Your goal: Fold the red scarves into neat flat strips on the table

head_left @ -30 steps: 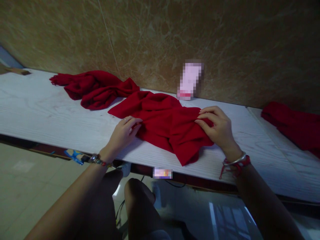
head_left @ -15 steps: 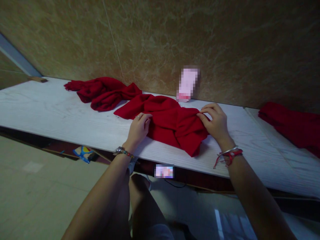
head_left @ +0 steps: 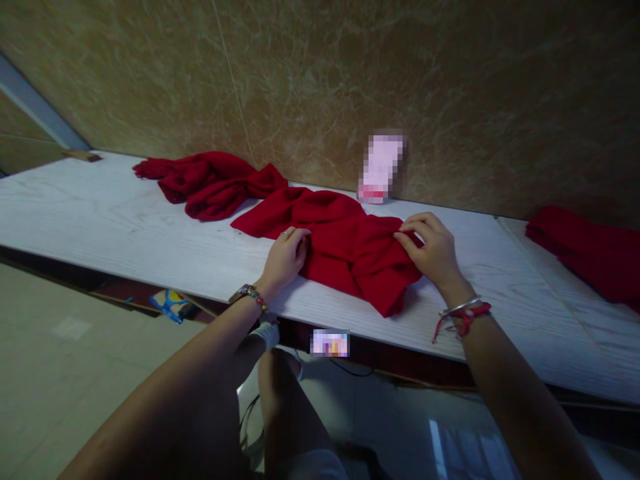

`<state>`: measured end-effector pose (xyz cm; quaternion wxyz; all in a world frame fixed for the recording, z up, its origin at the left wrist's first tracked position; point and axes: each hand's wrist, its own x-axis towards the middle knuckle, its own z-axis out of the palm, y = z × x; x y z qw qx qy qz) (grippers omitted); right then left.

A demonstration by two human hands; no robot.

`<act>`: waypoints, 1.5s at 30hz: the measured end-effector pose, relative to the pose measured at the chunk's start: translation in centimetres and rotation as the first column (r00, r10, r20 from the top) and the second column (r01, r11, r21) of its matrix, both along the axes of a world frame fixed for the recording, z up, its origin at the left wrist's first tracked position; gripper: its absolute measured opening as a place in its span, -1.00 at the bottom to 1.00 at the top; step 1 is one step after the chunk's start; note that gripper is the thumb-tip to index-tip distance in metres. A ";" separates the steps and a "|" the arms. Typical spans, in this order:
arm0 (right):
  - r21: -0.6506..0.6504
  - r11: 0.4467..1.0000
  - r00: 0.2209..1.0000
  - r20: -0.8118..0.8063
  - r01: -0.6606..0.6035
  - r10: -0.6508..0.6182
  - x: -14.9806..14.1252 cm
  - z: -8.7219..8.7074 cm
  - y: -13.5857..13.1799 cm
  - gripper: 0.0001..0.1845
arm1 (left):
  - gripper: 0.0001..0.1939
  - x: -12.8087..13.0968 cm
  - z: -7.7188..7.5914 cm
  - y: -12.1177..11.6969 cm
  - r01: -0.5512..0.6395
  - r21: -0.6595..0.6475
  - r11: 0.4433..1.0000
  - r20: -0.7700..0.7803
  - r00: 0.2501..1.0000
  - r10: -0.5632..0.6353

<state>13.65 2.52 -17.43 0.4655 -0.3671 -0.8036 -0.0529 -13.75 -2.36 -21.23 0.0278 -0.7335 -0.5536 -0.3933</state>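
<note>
Wall (head_left: 320,80): brown, marbled, with a thin pale joint line; stands behind the bench.
Bench (head_left: 125,220): white, wood-grained; far edge along the wall.
Middle red cloth (head_left: 345,247): rumpled, between the two hands; one corner points to the near edge.
Right red cloth (head_left: 590,253): bunched at the right side of the view, well apart from the middle one.
Left red cloth (head_left: 215,183): crumpled, fringed at its left tip, by the far edge.
Right hand (head_left: 433,247): thumb and fingertips pinch the middle cloth's upper right part.
Left hand (head_left: 287,257): fingers curled, thumb and forefinger gripping the middle cloth's near left side.
Pink item (head_left: 381,167): pixelated, leaning at the far edge against the wall.
Blue packet (head_left: 173,305): below the near edge, left of the left wrist.
Wooden block (head_left: 83,156): far left corner.
</note>
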 end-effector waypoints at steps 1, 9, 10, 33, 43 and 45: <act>-0.005 1.000 1.000 0.000 -0.002 0.002 0.0 0.0 0.0 -0.89 | -0.77 0.0 0.0 0.0 -0.001 -0.007 1.000 -0.019 1.000 0.001; -0.047 0.999 1.000 -0.009 -0.017 0.017 0.2 0.0 0.1 -0.89 | -0.75 0.2 0.2 -0.2 0.022 -0.046 0.999 -0.118 0.993 -0.027; -0.050 0.999 1.000 -0.005 -0.016 0.016 0.2 0.0 0.1 -0.89 | -0.75 0.3 0.2 -0.2 0.022 -0.047 0.999 -0.115 0.993 -0.027; 0.030 0.997 0.998 0.009 0.065 -0.066 1.8 1.3 0.3 -0.91 | -0.83 -0.7 0.8 -1.3 -0.123 0.164 0.979 0.080 0.991 0.111; -0.136 0.906 0.885 0.198 -0.400 0.421 -0.3 2.4 -3.2 -0.78 | -0.97 1.2 1.8 -3.5 0.006 0.170 0.985 -0.010 1.000 -0.004; -0.188 0.892 0.850 0.274 -0.411 0.450 -0.5 2.3 -3.5 -0.74 | -0.95 2.1 1.8 -3.7 0.103 0.151 0.983 -0.058 0.994 -0.095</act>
